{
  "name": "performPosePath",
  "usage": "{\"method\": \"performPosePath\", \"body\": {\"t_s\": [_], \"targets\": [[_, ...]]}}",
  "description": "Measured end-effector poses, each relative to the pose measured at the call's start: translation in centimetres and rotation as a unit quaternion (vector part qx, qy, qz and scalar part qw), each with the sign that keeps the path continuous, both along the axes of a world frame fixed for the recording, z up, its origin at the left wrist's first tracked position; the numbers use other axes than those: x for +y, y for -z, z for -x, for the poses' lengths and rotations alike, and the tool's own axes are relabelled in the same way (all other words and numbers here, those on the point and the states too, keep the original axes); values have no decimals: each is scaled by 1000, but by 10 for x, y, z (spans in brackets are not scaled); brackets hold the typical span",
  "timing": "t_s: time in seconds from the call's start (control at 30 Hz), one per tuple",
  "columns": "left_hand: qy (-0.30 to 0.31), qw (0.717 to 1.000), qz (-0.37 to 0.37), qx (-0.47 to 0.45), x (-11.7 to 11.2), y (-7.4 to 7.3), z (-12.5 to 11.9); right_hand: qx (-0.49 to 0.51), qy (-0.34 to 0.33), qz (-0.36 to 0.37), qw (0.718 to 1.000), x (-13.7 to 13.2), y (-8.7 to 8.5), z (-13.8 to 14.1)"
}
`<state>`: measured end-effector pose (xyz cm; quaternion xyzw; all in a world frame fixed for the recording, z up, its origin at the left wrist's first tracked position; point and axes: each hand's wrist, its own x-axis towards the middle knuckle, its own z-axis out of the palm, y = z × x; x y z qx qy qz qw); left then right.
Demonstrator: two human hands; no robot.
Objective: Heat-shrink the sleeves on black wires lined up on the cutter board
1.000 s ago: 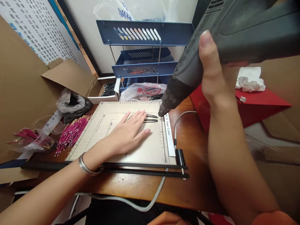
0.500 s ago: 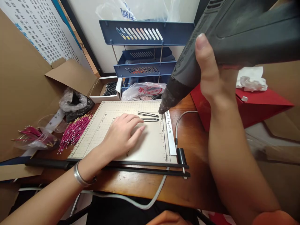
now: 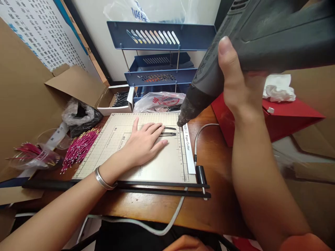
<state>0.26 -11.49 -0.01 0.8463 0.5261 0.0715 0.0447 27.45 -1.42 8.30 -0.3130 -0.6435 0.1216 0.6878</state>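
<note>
My right hand point(image 3: 235, 75) grips a dark grey heat gun point(image 3: 251, 38), its thumb along the barrel. The black nozzle point(image 3: 187, 109) points down at the right side of the paper cutter board point(image 3: 162, 164). Several thin black wires point(image 3: 170, 134) lie on the board, just left of the nozzle tip. My left hand point(image 3: 143, 144) rests palm down with its fingers spread over the wires' left ends, which are hidden under it. A silver bracelet point(image 3: 103, 179) circles the left wrist.
Magenta wires point(image 3: 81, 146) are piled left of the board, beside a plastic-wrapped bundle point(image 3: 81, 116). A white box of black wires point(image 3: 120, 101) and a blue rack point(image 3: 162, 36) stand behind. A red box point(image 3: 285, 116) is at right. A grey cable point(image 3: 167, 230) crosses the front.
My left hand has slid right over the wires and spread its fingers flat, with the index-side fingers reaching further along them. The heat gun has stayed almost in place.
</note>
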Motion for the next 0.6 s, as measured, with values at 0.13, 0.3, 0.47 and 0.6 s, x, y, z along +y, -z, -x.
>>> {"method": "performPosePath", "body": {"t_s": [0.13,0.3,0.47,0.6], "targets": [[11,1000,-20,-21,-8,3,6,-30,-23,45,998,-8,-7,3],[36,996,-60,-55,-26,6,18,59,-12,34,998,-14,-7,18],[59,987,-93,-115,-46,0,22,37,-38,78,996,-18,-8,11],[77,972,-124,-182,-65,-10,7,57,-58,111,991,-24,-15,3]]}}
